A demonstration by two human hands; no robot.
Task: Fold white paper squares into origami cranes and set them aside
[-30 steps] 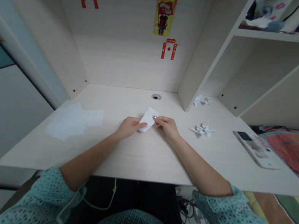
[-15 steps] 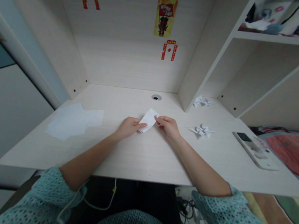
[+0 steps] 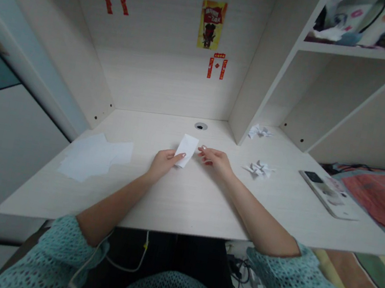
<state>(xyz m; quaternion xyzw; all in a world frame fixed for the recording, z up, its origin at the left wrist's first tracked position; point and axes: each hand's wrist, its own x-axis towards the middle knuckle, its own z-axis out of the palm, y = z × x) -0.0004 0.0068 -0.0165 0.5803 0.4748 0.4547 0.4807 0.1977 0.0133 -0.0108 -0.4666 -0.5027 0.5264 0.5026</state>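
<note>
A small folded white paper [image 3: 186,148] is tilted up in front of me above the desk. My left hand [image 3: 165,163] pinches its lower left part, with the thumb lying on the front face. Just to the right of the paper, my right hand [image 3: 215,160] hovers with slightly curled fingers, apart from it and with nothing visible in them. Folded white paper pieces [image 3: 259,169] lie in a cluster to the right of that hand. Left of my left hand, square white sheets [image 3: 89,155] lie overlapping on the desk.
Another cluster of folded paper [image 3: 260,132] lies at the back by the upright panel [image 3: 264,77]. A white tablet-like device [image 3: 328,195] lies at the right. The desk [image 3: 180,211] has a round cable hole [image 3: 201,126] at the back and a near edge close to my body.
My right hand has let go of the paper's right edge. The paper has shifted slightly left in my left hand and stands more upright.
</note>
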